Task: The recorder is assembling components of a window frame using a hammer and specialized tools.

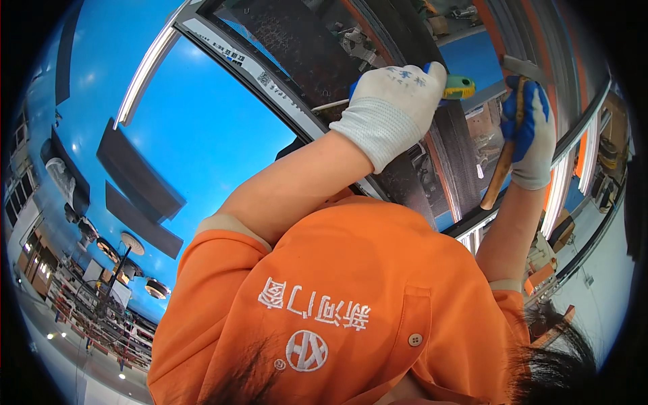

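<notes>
The left hand (399,94) grips the screwdriver (460,88), the right hand (536,135) grips the wooden-handled hammer (500,170) right of the screwdriver, and a crooked swing could hurt fingers.

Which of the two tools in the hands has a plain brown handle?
The hammer in the right hand. The screwdriver-like tool in the left hand has a green-and-yellow handle instead.

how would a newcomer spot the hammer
From the orange shirt, follow the arm on the picture's right up to the gloved right hand. The hammer is in its grip, wooden handle slanting down-left from a grey head. Bare wood sets it apart from the green-and-yellow handle in the left hand.
</notes>
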